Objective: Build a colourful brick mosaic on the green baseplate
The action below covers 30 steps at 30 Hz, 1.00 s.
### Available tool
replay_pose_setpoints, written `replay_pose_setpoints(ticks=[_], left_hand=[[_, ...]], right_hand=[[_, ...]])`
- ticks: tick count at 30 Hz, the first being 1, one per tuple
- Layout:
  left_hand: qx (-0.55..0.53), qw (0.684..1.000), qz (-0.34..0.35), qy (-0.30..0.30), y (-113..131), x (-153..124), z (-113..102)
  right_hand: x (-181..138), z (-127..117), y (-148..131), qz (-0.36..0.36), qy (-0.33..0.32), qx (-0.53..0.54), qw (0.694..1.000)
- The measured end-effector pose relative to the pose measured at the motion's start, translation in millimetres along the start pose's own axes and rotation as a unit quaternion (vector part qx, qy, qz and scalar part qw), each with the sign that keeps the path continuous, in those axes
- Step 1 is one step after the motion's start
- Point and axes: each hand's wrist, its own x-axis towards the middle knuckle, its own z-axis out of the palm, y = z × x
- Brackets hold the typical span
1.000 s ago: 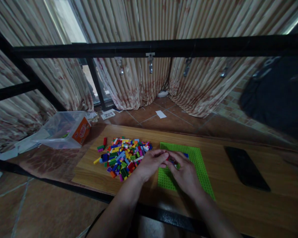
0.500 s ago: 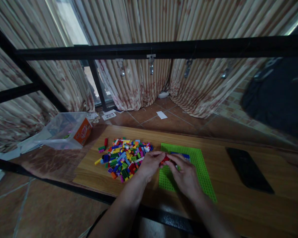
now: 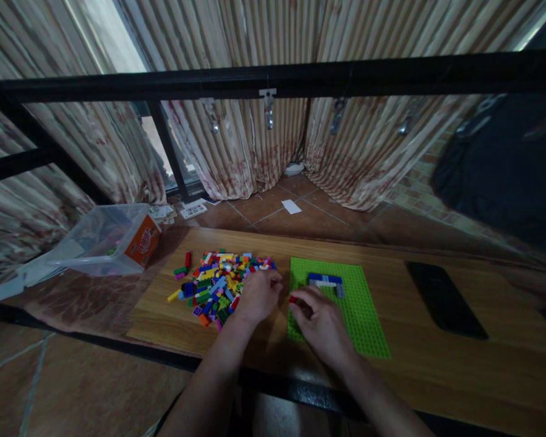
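Note:
A green baseplate lies on the wooden board, with a small blue and white brick row built near its far edge. My right hand rests on the plate's left part, fingers curled and pinching a small red brick at the plate's left edge. My left hand sits at the right side of a pile of coloured bricks, fingers bent down into the pile. What they touch is hidden.
A clear plastic box with an orange label stands at the left. A black phone lies on the board to the right. A black metal rail crosses overhead. A dark bag hangs at the right.
My hands were joined over the baseplate around a red piece. They have parted: the left hand went to the brick pile, the right hand drew back with the red brick, uncovering the blue and white row.

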Motion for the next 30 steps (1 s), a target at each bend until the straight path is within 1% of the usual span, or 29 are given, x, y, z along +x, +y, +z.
replay_pose_setpoints(ticks=[3, 5, 7, 12, 15, 17, 20, 25, 28, 30], left_hand=[[0.107, 0.994, 0.002, -0.008, 3.9, -2.9, -0.8], [0.156, 0.988, -0.003, -0.004, 7.0, -3.6, 0.5], [0.194, 0.981, -0.007, -0.005, 9.3, -3.8, 1.7], [0.236, 0.972, -0.019, -0.003, 9.7, -4.2, 2.9], [0.243, 0.970, -0.016, 0.003, 9.5, -3.8, 3.2], [0.243, 0.970, -0.014, 0.008, 10.8, -3.3, 3.3], [0.240, 0.971, -0.004, 0.010, 14.4, -2.1, 3.0], [0.191, 0.981, 0.031, 0.015, 18.6, 1.6, 5.4], [0.152, 0.987, 0.048, 0.016, 20.7, 2.5, 10.6], [0.147, 0.988, 0.054, 0.008, 23.1, 1.7, 14.7]], right_hand=[[-1.6, 1.2, -4.9, -0.028, -0.010, -0.026, 0.999], [0.3, -1.9, -3.4, -0.032, 0.003, -0.017, 0.999], [3.6, -10.2, 1.8, -0.027, 0.026, -0.010, 0.999], [10.8, -46.9, 23.9, 0.024, 0.087, -0.013, 0.996], [11.0, -65.5, 35.8, 0.058, 0.102, -0.053, 0.992], [9.4, -71.8, 40.7, 0.065, 0.103, -0.079, 0.989], [5.7, -72.5, 44.4, 0.052, 0.080, -0.110, 0.989], [-0.8, -61.7, 45.7, 0.020, 0.019, -0.147, 0.989], [-3.1, -55.2, 43.8, 0.012, 0.001, -0.159, 0.987], [-3.5, -53.0, 41.7, 0.017, -0.007, -0.153, 0.988]])
